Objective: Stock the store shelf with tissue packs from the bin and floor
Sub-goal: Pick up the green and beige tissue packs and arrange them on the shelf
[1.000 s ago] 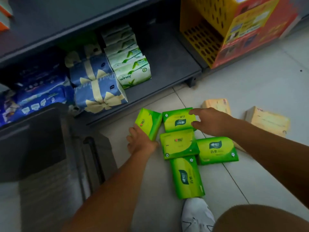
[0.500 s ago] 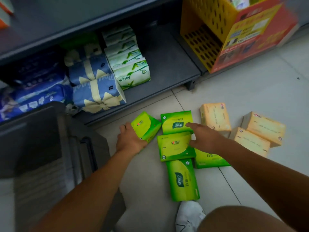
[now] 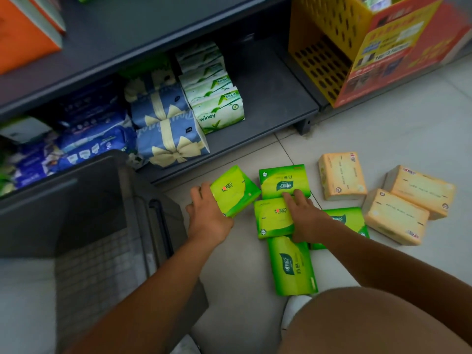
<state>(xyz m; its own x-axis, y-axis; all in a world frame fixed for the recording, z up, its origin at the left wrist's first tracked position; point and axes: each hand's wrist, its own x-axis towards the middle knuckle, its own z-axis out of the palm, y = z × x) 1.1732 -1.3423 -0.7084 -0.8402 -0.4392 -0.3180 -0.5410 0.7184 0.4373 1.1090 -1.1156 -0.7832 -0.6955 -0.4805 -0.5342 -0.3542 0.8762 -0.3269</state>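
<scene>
Left hand (image 3: 207,213): clamped on the tilted green pack (image 3: 233,191), fingers wrapped round its 9 o'clock edge. The pack stands raised on one edge. This is judged to be the start of a lift toward the shelf (image 3: 268,98).
Right hand (image 3: 304,218): fingers apart and extended, lying flat on the centre green pack (image 3: 270,221). The fingertips reach the near edge of the upper green pack (image 3: 283,181). Nothing is clasped. The pose is judged to gather or steady the group for a combined pick.
Green group: the packs lie close together on the floor (image 3: 383,129). The upper green pack is at 12 o'clock of the centre one, the lower green pack (image 3: 292,267) at 6 o'clock and the right green pack (image 3: 342,221) at 3 o'clock. The right green pack is partly under the right forearm.
Beige packs (image 3: 342,176): three, at 2 to 3 o'clock of the green group. Two overlap.
Shelf state: blue packs (image 3: 171,141) and white packs (image 3: 217,111) fill the 9 o'clock portion. The 3 o'clock portion is bare and is judged to be the destination.
Bin (image 3: 89,200): at 9 o'clock of the left hand, contents not visible.
Change, left: the tilted green pack stands steeper than half a second ago.
Change, right: one second ago the hand sat on the far end of the upper green pack. It has since drawn back toward 6 o'clock onto the centre pack.
</scene>
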